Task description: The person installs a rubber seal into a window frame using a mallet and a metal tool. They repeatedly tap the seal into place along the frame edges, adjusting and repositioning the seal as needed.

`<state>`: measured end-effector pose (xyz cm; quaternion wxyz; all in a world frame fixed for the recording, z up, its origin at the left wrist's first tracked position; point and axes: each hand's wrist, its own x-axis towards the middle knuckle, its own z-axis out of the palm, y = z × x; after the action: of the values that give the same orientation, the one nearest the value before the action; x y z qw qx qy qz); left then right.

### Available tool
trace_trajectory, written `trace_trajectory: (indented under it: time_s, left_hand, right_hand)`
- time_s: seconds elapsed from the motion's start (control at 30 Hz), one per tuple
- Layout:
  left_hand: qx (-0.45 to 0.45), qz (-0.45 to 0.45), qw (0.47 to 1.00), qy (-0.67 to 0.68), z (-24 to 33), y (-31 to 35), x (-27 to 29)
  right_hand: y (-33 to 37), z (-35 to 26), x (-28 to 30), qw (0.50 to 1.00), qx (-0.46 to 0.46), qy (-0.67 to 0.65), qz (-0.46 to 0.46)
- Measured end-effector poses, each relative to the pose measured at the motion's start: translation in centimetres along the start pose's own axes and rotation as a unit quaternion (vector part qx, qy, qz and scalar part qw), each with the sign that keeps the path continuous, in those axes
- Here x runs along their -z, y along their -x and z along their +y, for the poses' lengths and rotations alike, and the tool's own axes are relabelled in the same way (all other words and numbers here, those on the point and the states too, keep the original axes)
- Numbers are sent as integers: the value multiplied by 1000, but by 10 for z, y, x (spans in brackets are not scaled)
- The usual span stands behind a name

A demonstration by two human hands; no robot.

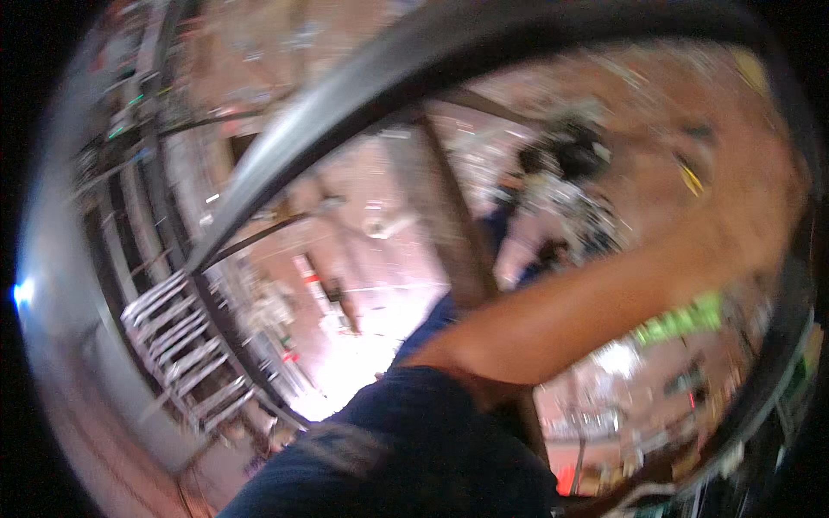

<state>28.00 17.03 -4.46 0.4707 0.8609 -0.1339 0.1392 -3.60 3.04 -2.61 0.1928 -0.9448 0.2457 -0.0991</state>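
My right arm, bare below a dark sleeve, stretches across to the right. At its far end my right hand is smeared by motion, next to the right side of a large curved dark metal tube. Its fingers cannot be made out, nor whether they grip the tube. This tube arches over the top of the view and bends down both sides. Below my arm runs a straight brown beam. My left hand does not show.
Far below lies a cluttered reddish floor with a bright glare. A metal ladder-like frame stands at left. Dark blurred shapes, a yellow object and a bright green item are at right.
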Motion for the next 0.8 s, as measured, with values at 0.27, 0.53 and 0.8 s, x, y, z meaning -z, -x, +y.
trace_trajectory:
  time_s: [0.27, 0.53, 0.8]
  left_hand:
    - [31, 3, 1000, 8, -6, -2, -2]
    - [46, 17, 998, 27, -9, -2, -15]
    - [70, -21, 995, 64, -5, -7, -6]
  right_hand:
    - [-24, -37, -45, 995, 98, 5, 15]
    - [-68, -42, -54, 983, 173, 35, 45]
    - [-127, -109, -77, 915, 383, 63, 114]
